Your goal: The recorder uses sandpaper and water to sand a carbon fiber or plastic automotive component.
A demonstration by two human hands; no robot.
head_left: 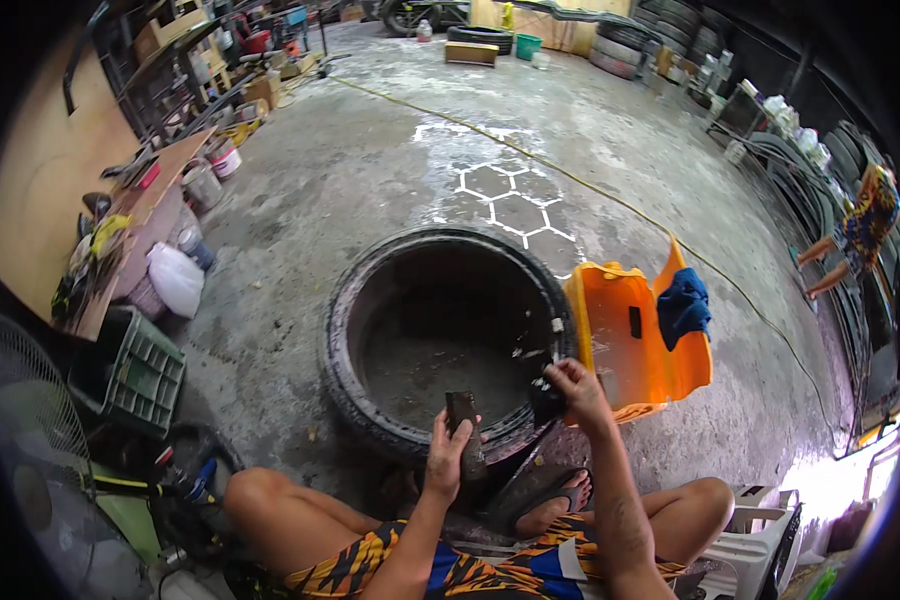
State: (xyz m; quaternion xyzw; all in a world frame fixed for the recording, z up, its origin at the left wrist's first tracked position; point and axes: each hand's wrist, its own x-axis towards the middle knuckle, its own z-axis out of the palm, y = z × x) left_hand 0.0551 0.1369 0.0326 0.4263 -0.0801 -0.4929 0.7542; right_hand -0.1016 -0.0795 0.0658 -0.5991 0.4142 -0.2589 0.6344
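My left hand is closed on a dark rectangular block at the near rim of a large black tyre lying on its side. My right hand is pinched on a small dark, wet-looking item, too unclear to name, over the tyre's right rim. Beside that hand stands an orange plastic container, cut open, with cloudy liquid inside and a dark blue cloth over its edge. A dark strip hangs below my right hand toward my sandalled foot.
A board bench with tools, a green crate and a fan are left. A cord crosses the concrete floor, near white hexagon markings. Stacked tyres stand behind. Another person is at far right.
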